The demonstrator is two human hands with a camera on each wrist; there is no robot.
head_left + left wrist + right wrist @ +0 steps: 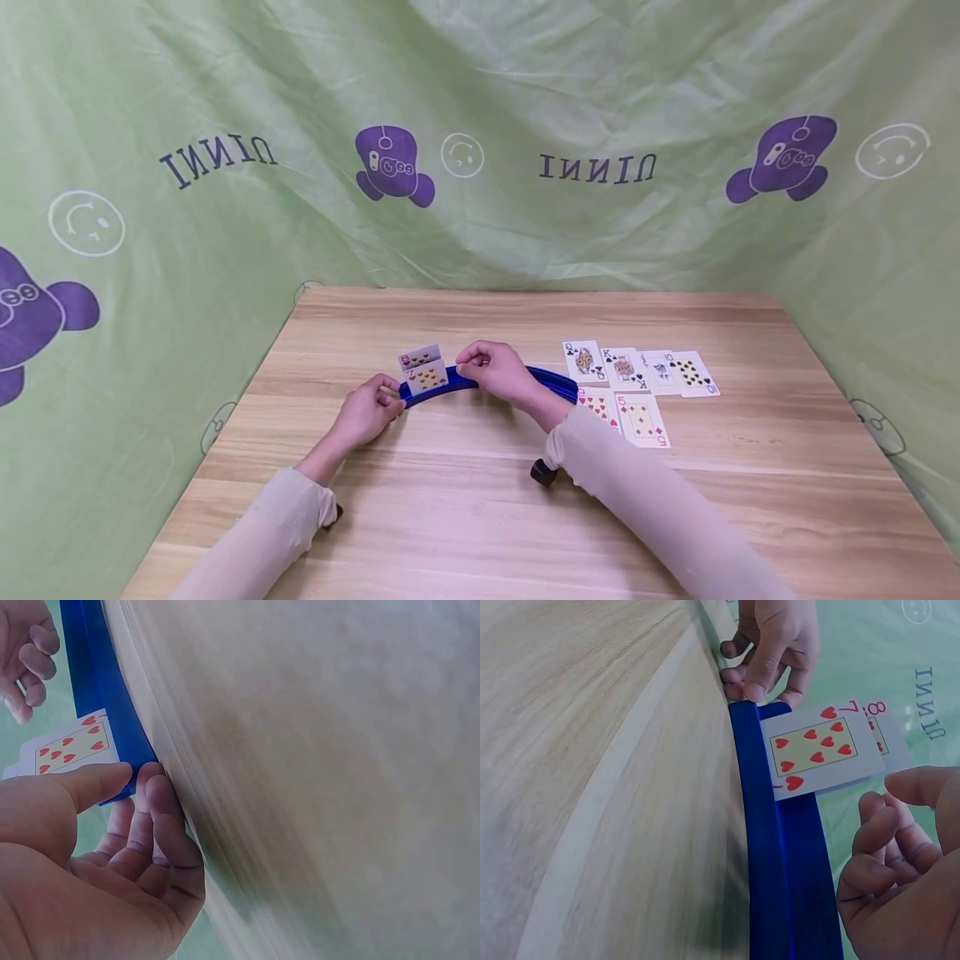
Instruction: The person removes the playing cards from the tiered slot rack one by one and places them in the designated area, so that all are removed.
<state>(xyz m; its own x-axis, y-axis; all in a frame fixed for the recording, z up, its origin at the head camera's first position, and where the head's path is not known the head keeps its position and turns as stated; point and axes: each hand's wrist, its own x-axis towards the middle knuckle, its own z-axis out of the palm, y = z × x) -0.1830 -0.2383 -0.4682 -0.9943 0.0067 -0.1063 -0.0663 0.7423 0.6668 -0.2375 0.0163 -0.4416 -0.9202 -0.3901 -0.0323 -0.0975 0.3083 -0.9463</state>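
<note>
A curved blue card holder (551, 382) lies on the table. Upright at its left end stand the seven of hearts (817, 746) and, behind it, the eight of hearts (885, 735). My left hand (370, 410) grips that end of the holder, its thumb on the near side in the left wrist view. Just right of the standing cards, my right hand (495, 368) hovers over the holder, fingers loosely curled and thumb near the index fingertip. Nothing shows between them. In the right wrist view the thumb tip is close to the cards' edge.
Right of the holder, a row of face-up cards has the queen (583, 362), king (622, 368), a partly covered face card (658, 371) and a ten (695, 373). Nearer lie the nine of hearts (596, 406), partly hidden by my sleeve, and five of diamonds (642, 421). Green cloth (480, 242) surrounds the table.
</note>
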